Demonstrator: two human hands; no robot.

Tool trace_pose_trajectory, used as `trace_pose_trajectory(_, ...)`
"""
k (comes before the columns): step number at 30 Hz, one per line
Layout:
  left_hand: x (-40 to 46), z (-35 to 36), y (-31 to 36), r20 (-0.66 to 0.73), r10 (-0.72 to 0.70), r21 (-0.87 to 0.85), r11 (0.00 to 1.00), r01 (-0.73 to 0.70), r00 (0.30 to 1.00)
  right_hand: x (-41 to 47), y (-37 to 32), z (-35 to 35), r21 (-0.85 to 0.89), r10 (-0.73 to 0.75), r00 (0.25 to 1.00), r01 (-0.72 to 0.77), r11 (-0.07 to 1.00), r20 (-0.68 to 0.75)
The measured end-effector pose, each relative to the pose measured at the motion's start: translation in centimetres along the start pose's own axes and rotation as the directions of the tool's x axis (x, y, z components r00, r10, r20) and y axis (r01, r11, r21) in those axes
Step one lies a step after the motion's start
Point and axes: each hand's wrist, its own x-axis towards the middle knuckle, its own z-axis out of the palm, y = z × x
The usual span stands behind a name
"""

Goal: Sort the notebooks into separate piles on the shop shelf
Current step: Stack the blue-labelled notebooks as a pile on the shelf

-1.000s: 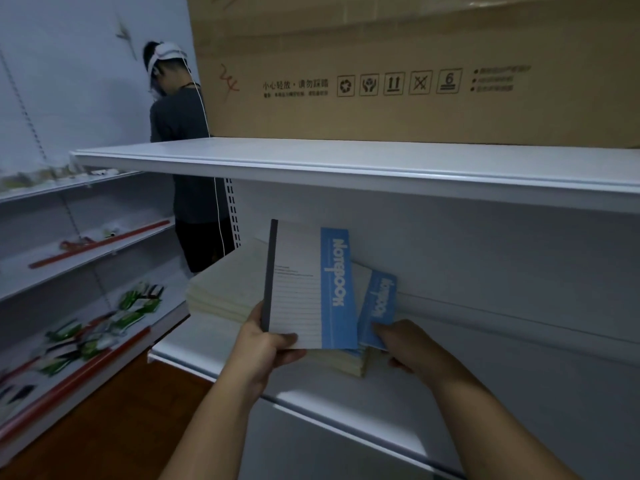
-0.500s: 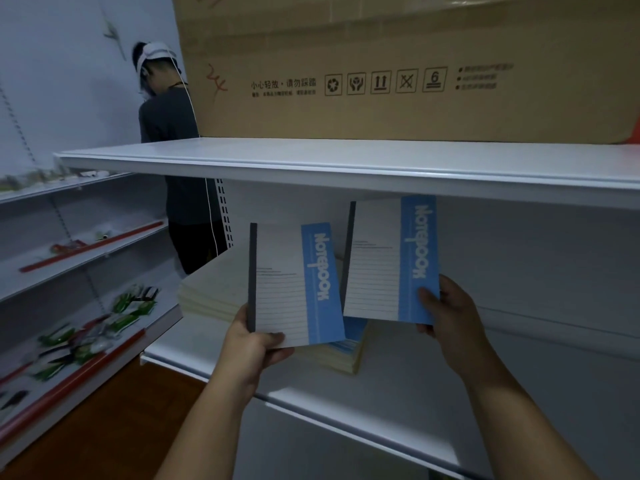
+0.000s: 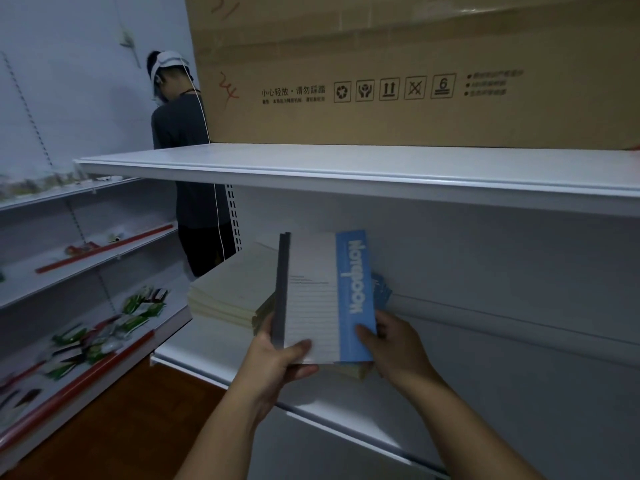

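Two white notebooks with a blue "Notebook" band [image 3: 325, 299] stand upright together, dark spines at the left. My left hand [image 3: 277, 362] grips their lower left corner, thumb across the front cover. My right hand [image 3: 394, 344] holds the lower right edge at the blue band. Behind them, on the white shop shelf [image 3: 346, 424], lies a pile of cream-covered notebooks [image 3: 228, 292]. More blue-banded notebooks [image 3: 381, 292] peek out behind the held pair; how they lie is hidden.
An upper shelf [image 3: 346, 171] overhangs just above, with a large cardboard box [image 3: 415, 71] on it. A person [image 3: 187, 140] stands at the left behind the shelf end. Left shelves [image 3: 69, 271] hold small green packets [image 3: 138, 306]. Brown floor lies below.
My right hand brought its notebook left and down onto the one in my left hand; the two now stand together as a pair, held by both hands.
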Motion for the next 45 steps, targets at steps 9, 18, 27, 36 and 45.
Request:
trace_pose_trajectory(9,0.0,-2.0,0.2,-0.045,0.015,0.015,1.000,-0.014,0.999,0.8,0.0,0.1,-0.367,0.333,0.940,-0.338,0.867,-0.078)
trace_pose_trajectory(18,0.3,-2.9,0.3,-0.070,0.008,0.010,1.000,-0.008,0.997,2.0,1.2,-3.8,-0.221,0.302,0.943,-0.326,0.919,-0.138)
trace_pose_trajectory(27,1.1,-2.4,0.3,-0.089,0.029,0.034,0.999,-0.026,0.996,0.3,1.6,-6.7,0.154,0.265,0.933,-0.232,0.960,-0.245)
trace_pose_trajectory(36,1.1,-5.0,3.0,-0.114,0.051,-0.053,0.997,-0.057,0.992,1.4,2.7,-2.5,0.163,0.312,0.934,-0.285,0.944,-0.175)
trace_pose_trajectory(45,1.0,-6.8,3.9,-0.073,0.025,-0.111,0.993,-0.033,0.997,3.0,1.7,0.0,-0.224,0.304,0.947,-0.321,0.920,-0.109)
